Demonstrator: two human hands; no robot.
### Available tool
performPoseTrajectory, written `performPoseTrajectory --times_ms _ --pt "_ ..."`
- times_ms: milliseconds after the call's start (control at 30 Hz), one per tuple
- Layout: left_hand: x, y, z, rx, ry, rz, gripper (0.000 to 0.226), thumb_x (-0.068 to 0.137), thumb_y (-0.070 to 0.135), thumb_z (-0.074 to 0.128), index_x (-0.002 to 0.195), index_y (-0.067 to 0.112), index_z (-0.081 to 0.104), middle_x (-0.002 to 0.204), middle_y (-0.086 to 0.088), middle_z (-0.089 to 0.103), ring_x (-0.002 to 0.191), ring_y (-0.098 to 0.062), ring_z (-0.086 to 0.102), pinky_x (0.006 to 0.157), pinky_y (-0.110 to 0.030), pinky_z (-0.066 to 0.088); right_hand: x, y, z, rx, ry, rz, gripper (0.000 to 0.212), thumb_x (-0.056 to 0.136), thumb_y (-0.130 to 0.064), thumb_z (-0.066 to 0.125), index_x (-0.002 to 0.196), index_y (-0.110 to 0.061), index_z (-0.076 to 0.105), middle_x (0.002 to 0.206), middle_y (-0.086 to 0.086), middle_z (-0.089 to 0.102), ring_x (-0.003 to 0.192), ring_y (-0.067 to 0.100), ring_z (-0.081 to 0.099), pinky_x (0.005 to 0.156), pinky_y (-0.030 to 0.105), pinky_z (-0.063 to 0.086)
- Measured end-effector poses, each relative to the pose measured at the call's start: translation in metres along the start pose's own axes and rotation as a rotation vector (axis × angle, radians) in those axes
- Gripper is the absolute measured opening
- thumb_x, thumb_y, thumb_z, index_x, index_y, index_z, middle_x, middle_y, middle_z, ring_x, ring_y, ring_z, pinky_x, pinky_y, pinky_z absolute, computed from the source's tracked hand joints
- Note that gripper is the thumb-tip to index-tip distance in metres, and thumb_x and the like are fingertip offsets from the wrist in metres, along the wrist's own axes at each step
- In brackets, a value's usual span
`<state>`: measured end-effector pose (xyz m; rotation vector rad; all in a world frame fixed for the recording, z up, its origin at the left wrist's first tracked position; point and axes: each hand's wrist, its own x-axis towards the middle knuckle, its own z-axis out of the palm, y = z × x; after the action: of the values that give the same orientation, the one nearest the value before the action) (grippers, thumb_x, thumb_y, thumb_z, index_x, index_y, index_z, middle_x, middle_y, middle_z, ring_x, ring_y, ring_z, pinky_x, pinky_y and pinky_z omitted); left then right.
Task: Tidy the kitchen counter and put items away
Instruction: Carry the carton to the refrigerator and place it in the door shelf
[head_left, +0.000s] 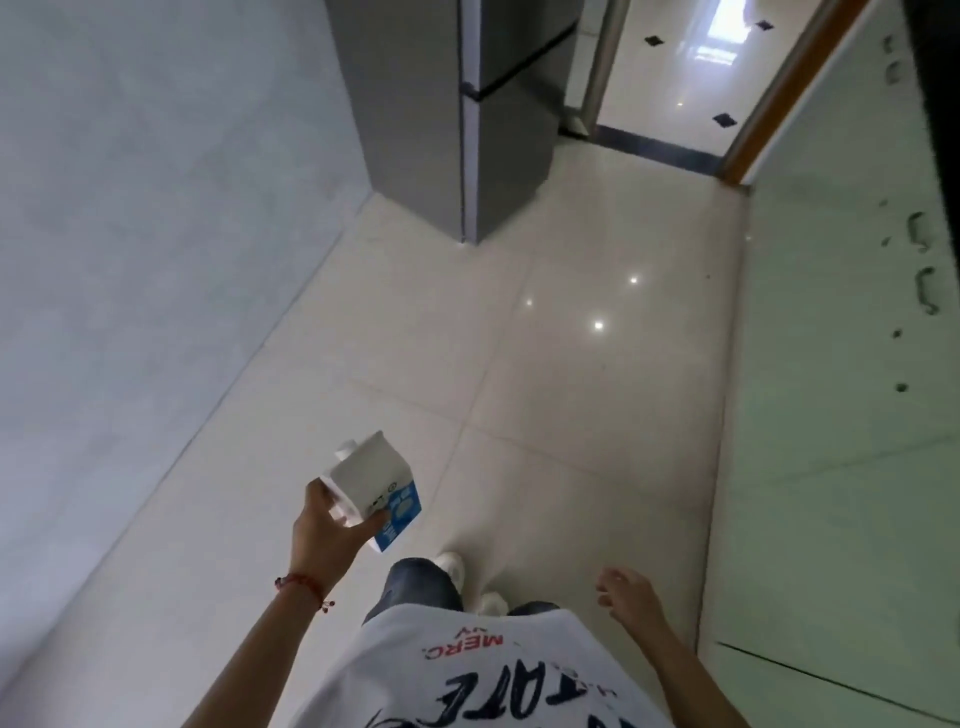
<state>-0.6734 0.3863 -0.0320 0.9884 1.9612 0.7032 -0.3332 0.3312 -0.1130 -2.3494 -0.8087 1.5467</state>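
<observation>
The fingers (382, 517) of the left hand (332, 530) are curled round a white and blue carton (371, 488), with the thumb (316, 491) pressed on the near, white side and the fingertips wrapping onto the blue printed face. The carton is tilted, its gabled top leaning away from the person and its lower blue corner pointing down toward the floor. It is held in the air, clear of any surface, in front of the body and left of the legs. A red cord bracelet (301, 583) circles the left wrist.

The right hand (626, 592) holds nothing; its fingers hang loosely bent and slightly apart, low beside the right hip and well apart from the carton.

Below the hands are a white T-shirt (467, 675) with dark lettering and some red letters, blue jeans (418, 584) and white shoes (451, 561) on a glossy pale tiled floor (571, 389) that shows small bright reflections.

A plain grey wall (156, 208) runs along the left. Ahead, standing against it, is a tall grey refrigerator (441, 119) with a dark seam between its upper and lower doors. To its right a doorway (675, 78) with a dark threshold strip and a wood-toned frame opens onto another shiny floor with small black diamond insets. Along the right side stand pale cabinet fronts (831, 338) with metal handles (924, 291), blurred.
</observation>
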Motion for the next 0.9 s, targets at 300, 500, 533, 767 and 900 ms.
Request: performPoseTrajectory --times_ms 300,500,533,767,900 --pt "0.046 -0.023 -0.041 -0.090 0.257 -0.222 0.060 0.067 0.010 0.077 0.115 0.005 0.042 0.123 -0.018 0.056 0.112 -0.032 0.052 0.080 -0.036 0.045 0.072 -0.145 0.042 -0.208 -0.150 -0.153 0.016 0.089 -0.015 0.049 0.076 -0.013 0.058 0.074 0.006 0.060 0.071 0.022 0.057 0.067 0.029 0.041" --pt "0.151 0.007 -0.056 -0.052 0.221 -0.214 0.055 0.065 0.013 0.079 0.106 0.007 0.042 0.118 -0.019 0.057 0.106 -0.029 0.053 0.076 -0.035 0.046 0.122 -0.257 0.076 -0.172 -0.125 -0.181 0.014 0.089 -0.016 0.050 0.078 -0.015 0.059 0.082 0.009 0.061 0.068 0.020 0.057 0.068 0.031 0.041" --pt "0.171 0.017 -0.060 -0.041 0.200 -0.201 0.056 0.065 0.013 0.079 0.107 0.006 0.043 0.118 -0.019 0.057 0.102 -0.026 0.052 0.075 -0.034 0.046 0.127 -0.274 0.079 -0.181 -0.127 -0.184 0.013 0.090 -0.017 0.049 0.081 -0.015 0.058 0.084 0.010 0.061 0.072 0.022 0.058 0.070 0.031 0.041" --pt "0.314 0.113 -0.079 -0.021 0.066 -0.034 0.059 0.065 0.012 0.078 0.112 0.005 0.042 0.121 -0.015 0.056 0.098 -0.018 0.049 0.073 -0.031 0.047 0.169 -0.367 0.089 -0.163 -0.051 -0.154 0.023 0.091 -0.018 0.047 0.103 -0.004 0.062 0.094 0.013 0.063 0.089 0.032 0.061 0.080 0.036 0.046" --pt "0.391 0.167 -0.078 -0.029 0.038 0.053 0.061 0.067 0.014 0.077 0.115 0.007 0.041 0.122 -0.011 0.055 0.094 -0.017 0.051 0.068 -0.027 0.048 0.194 -0.402 0.091 -0.060 -0.013 -0.078 0.014 0.091 -0.016 0.048 0.083 -0.011 0.059 0.086 0.012 0.062 0.073 0.024 0.060 0.073 0.033 0.043"
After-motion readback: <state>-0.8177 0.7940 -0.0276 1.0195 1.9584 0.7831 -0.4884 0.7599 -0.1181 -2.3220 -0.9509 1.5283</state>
